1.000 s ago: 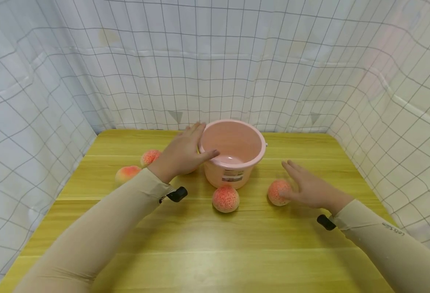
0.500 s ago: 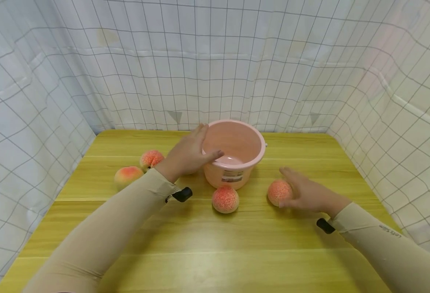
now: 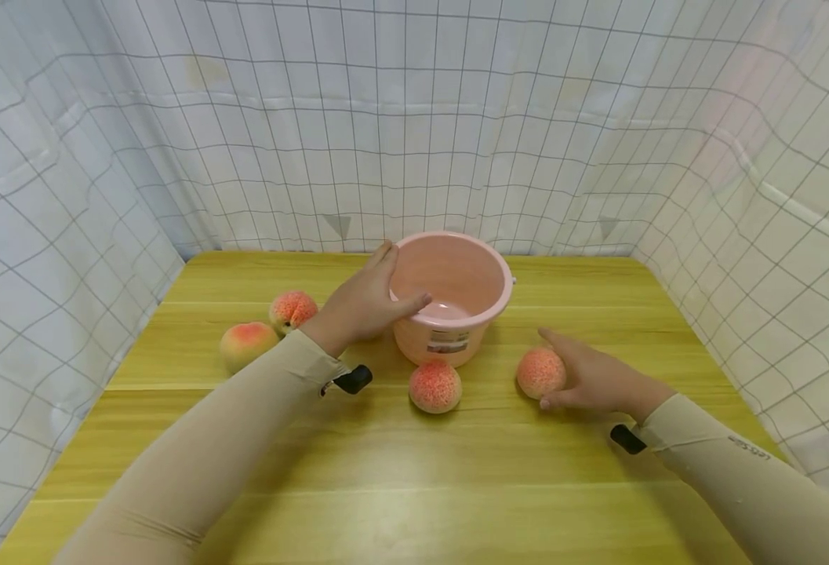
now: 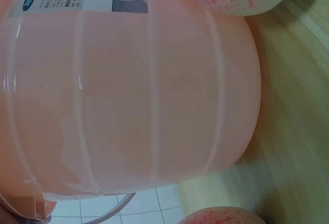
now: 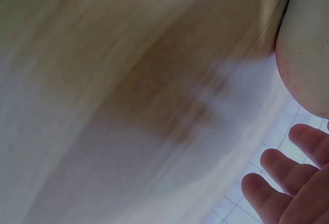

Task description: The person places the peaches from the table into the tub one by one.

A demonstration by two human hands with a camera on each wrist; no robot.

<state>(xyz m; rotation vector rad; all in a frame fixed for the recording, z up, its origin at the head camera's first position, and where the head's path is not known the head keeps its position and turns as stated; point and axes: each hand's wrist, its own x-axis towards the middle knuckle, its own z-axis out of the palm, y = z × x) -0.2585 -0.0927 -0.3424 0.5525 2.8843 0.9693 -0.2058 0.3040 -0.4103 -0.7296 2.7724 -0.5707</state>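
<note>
A pink bucket (image 3: 414, 337) stands upright on the table, its label facing front. My left hand (image 3: 361, 310) holds its left side, thumb across the front rim and fingers along the back left rim. At right, a peach (image 3: 541, 373) lies beside my right hand (image 3: 601, 380); thumb and fingers are spread on either side of it. In the right wrist view several fingertips (image 5: 275, 160) show a gap from the peach (image 5: 308, 49). Another peach (image 3: 435, 386) sits against the bucket's front. Bucket contact by the left fingertips is largely hidden in the left wrist view.
Left of the bucket lie a peach with a yellow lower half (image 3: 247, 345) and a redder one (image 3: 292, 311), both near my left forearm. A partial peach (image 4: 221, 216) shows beside the bucket in the left wrist view. White grid curtains (image 3: 449, 157) surround the wooden table (image 3: 400, 486).
My right hand has come down around the right-hand peach, its thumb moving to the near side. My left hand has shifted slightly right onto the bucket's rim. The bucket stays put.
</note>
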